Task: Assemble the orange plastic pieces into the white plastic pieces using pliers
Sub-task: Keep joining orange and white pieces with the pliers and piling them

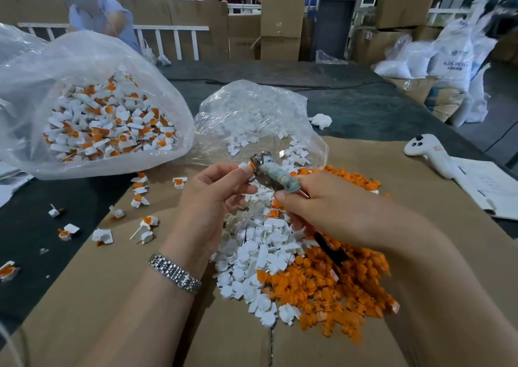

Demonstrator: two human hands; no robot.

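Pliers [269,174] are being gripped by the right hand [316,206], nose pointing toward ten o'clock. The left hand [213,195] is pinching a white piece [243,165] with an orange piece [253,167] at the jaws.

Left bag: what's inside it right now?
The left bag holds white pieces with orange inserts, piled together. Only the top layer shows; whatever lies deeper is covered.

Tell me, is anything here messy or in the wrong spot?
Yes. Several finished orange-and-white pieces lie scattered on the cardboard and the dark table instead of in the big clear bag with the others. One lies far off by the left edge. The pliers also look odd, with cloth or tape wrapped round them.
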